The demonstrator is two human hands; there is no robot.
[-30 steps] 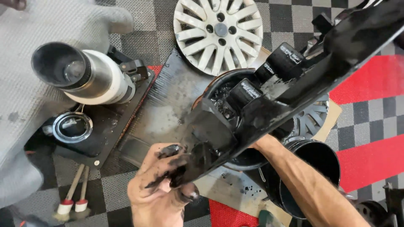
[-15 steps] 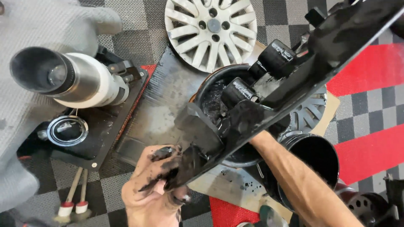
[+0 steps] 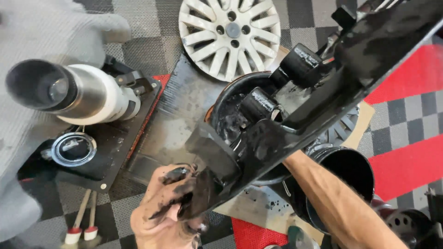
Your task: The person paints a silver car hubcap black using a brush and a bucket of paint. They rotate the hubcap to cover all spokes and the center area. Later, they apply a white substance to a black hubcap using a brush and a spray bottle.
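A long black greasy metal car part [image 3: 323, 87] with two rubber bushings runs diagonally from top right to bottom centre. My left hand [image 3: 161, 216], smeared with black grease, grips its lower end. My right forearm [image 3: 332, 198] reaches up from the bottom right and goes under the part; the hand itself is hidden behind it. Beneath the part sits a black basin [image 3: 226, 101] with dark sludge inside.
A silver hubcap [image 3: 229, 37] lies at the top. A steel and white cylinder [image 3: 69, 94] and a round tin [image 3: 74, 148] rest on a black tray [image 3: 115, 152]. Also in view are two red-tipped sticks [image 3: 80, 226], a black bucket [image 3: 350, 170], grey cloth [image 3: 27, 37] and red floor tiles [image 3: 406, 161].
The view has shifted slightly and the part's lower end has dropped a little to the left. My left hand keeps its grip on that end.
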